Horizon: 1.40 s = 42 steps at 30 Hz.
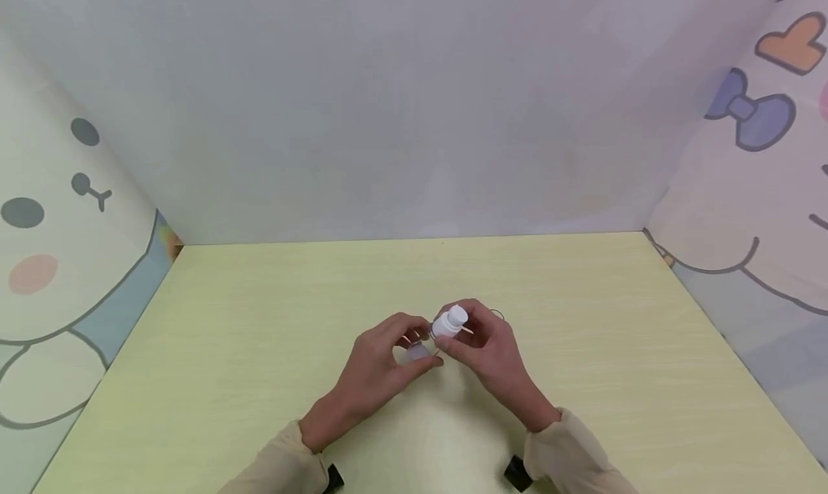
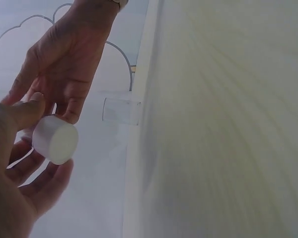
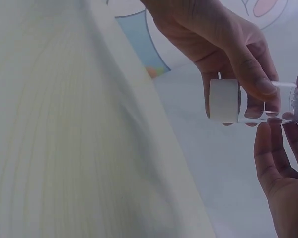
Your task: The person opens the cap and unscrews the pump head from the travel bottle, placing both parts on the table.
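Between both hands, held in the air and tilted, is a small clear bottle (image 3: 256, 113) with a white pump top (image 1: 451, 321) and a thick white end piece (image 2: 59, 140). My left hand (image 1: 382, 357) grips the clear body near the white end piece, thumb on one side and fingers on the other. My right hand (image 1: 489, 343) pinches the pump-top end with thumb and fingers. Part of the bottle is hidden behind the fingers. Beyond the right hand stands a clear cap (image 2: 121, 111), mostly covered by that hand in the head view.
A pale yellow table (image 1: 272, 307) lies under the hands. Behind it rises a plain whitish wall (image 1: 414, 120), and cartoon-printed panels (image 1: 45, 300) flank both sides. Black straps or devices (image 1: 518, 473) show at the cuffs.
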Each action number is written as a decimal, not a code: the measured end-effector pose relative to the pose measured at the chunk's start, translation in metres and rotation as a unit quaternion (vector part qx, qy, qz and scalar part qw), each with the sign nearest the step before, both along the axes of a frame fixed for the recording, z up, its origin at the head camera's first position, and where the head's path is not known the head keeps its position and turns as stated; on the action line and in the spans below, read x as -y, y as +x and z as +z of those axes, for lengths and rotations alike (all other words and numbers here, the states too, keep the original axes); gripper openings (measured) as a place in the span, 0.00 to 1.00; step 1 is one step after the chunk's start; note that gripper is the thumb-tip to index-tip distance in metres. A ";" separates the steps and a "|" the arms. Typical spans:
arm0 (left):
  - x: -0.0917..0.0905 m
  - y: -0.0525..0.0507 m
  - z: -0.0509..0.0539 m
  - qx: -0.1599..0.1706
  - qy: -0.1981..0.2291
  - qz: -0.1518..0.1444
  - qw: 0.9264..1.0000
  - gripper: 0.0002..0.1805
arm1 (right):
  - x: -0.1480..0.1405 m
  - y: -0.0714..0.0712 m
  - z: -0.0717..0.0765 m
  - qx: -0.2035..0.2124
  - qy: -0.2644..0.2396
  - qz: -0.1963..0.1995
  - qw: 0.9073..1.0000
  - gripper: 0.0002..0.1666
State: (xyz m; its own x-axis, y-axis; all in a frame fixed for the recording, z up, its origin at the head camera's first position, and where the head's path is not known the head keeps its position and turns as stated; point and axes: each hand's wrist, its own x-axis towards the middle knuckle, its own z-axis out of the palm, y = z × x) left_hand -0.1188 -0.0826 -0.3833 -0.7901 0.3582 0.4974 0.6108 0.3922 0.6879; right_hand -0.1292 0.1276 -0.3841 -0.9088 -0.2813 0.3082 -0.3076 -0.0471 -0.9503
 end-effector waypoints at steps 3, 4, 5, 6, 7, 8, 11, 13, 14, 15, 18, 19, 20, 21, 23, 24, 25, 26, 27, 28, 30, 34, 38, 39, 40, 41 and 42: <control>0.000 -0.001 0.000 0.012 0.028 -0.010 0.999 0.21 | -0.001 0.001 0.003 0.008 -0.012 -0.007 1.000 0.15; 0.000 -0.001 0.000 0.014 0.036 -0.014 0.999 0.21 | -0.001 0.001 0.004 0.014 -0.016 -0.008 1.000 0.15; 0.000 -0.002 0.000 0.018 0.041 -0.017 0.999 0.21 | -0.002 0.002 0.004 0.019 -0.018 -0.009 1.000 0.15; 0.000 -0.002 0.001 0.017 0.045 -0.021 0.999 0.21 | -0.002 0.002 0.005 0.021 -0.021 -0.009 1.000 0.16; 0.000 -0.002 0.001 0.020 0.048 -0.023 0.998 0.21 | -0.002 0.002 0.006 0.024 -0.022 -0.009 0.999 0.16; 0.000 -0.002 0.003 0.024 0.050 -0.026 0.998 0.21 | -0.002 0.002 0.007 0.025 -0.025 -0.007 0.999 0.16; 0.001 -0.001 0.005 0.033 0.056 -0.034 0.997 0.21 | -0.003 0.002 0.007 0.021 -0.029 0.001 0.999 0.15; 0.002 -0.002 0.005 0.035 0.060 -0.042 0.997 0.21 | -0.004 0.002 0.007 0.020 -0.030 0.006 0.999 0.14; 0.002 -0.002 0.006 0.036 0.061 -0.045 0.996 0.21 | -0.004 0.002 0.006 0.018 -0.031 0.009 0.999 0.14; 0.003 -0.002 0.005 0.038 0.061 -0.049 0.996 0.21 | -0.004 0.001 0.006 0.018 -0.031 0.011 0.999 0.14; 0.004 -0.002 0.005 0.043 0.061 -0.062 0.995 0.21 | -0.004 0.002 0.005 0.022 -0.035 0.013 0.999 0.14; 0.005 -0.002 0.005 0.046 0.062 -0.067 0.995 0.21 | -0.004 0.002 0.005 0.022 -0.037 0.015 0.999 0.14; 0.005 -0.002 0.005 0.052 0.063 -0.071 0.994 0.21 | -0.004 0.002 0.005 0.021 -0.039 0.017 0.999 0.15; 0.005 -0.003 0.005 0.055 0.065 -0.076 0.993 0.21 | -0.004 0.002 0.006 0.023 -0.043 0.020 0.999 0.15; 0.006 -0.003 0.004 0.059 0.067 -0.085 0.992 0.20 | -0.004 0.002 0.006 0.025 -0.052 0.028 0.998 0.16; 0.006 -0.003 0.004 0.064 0.069 -0.090 0.992 0.21 | -0.004 0.003 0.006 0.024 -0.057 0.034 0.997 0.16; 0.007 -0.004 0.004 0.066 0.070 -0.094 0.991 0.20 | -0.004 0.003 0.006 0.023 -0.062 0.040 0.997 0.16; 0.007 -0.004 0.003 0.067 0.070 -0.099 0.990 0.20 | -0.004 0.003 0.006 0.023 -0.067 0.045 0.996 0.16; 0.007 -0.004 0.003 0.068 0.069 -0.103 0.990 0.20 | -0.004 0.003 0.006 0.022 -0.072 0.050 0.996 0.16; 0.007 -0.004 0.004 0.073 0.070 -0.107 0.989 0.20 | -0.004 0.003 0.006 0.020 -0.075 0.054 0.996 0.16; 0.008 -0.004 0.004 0.082 0.071 -0.115 0.987 0.19 | -0.005 0.002 0.006 0.016 -0.082 0.061 0.995 0.17; 0.009 -0.004 0.005 0.100 0.069 -0.129 0.984 0.19 | -0.005 0.002 0.004 0.012 -0.095 0.082 0.992 0.18; 0.011 -0.003 0.007 0.138 0.071 -0.154 0.976 0.19 | -0.006 0.002 0.003 0.002 -0.105 0.120 0.987 0.16; 0.011 -0.003 0.008 0.148 0.071 -0.160 0.973 0.19 | -0.006 0.001 0.004 -0.004 -0.106 0.129 0.986 0.15; 0.011 -0.002 0.008 0.158 0.073 -0.163 0.971 0.18 | -0.007 0.001 0.004 -0.010 -0.106 0.138 0.985 0.14; 0.012 -0.002 0.009 0.163 0.074 -0.167 0.969 0.18 | -0.008 0.001 0.004 -0.016 -0.105 0.147 0.984 0.14; 0.012 -0.002 0.010 0.168 0.076 -0.169 0.968 0.17 | -0.008 0.000 0.005 -0.020 -0.103 0.154 0.982 0.14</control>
State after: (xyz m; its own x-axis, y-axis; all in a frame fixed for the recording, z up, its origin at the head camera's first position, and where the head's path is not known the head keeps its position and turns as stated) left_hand -0.1207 -0.0944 -0.3737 -0.7670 0.5673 0.2998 0.4184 0.0880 0.9040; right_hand -0.1290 0.1358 -0.3793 -0.7756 -0.4697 0.4217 -0.2859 -0.3342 -0.8981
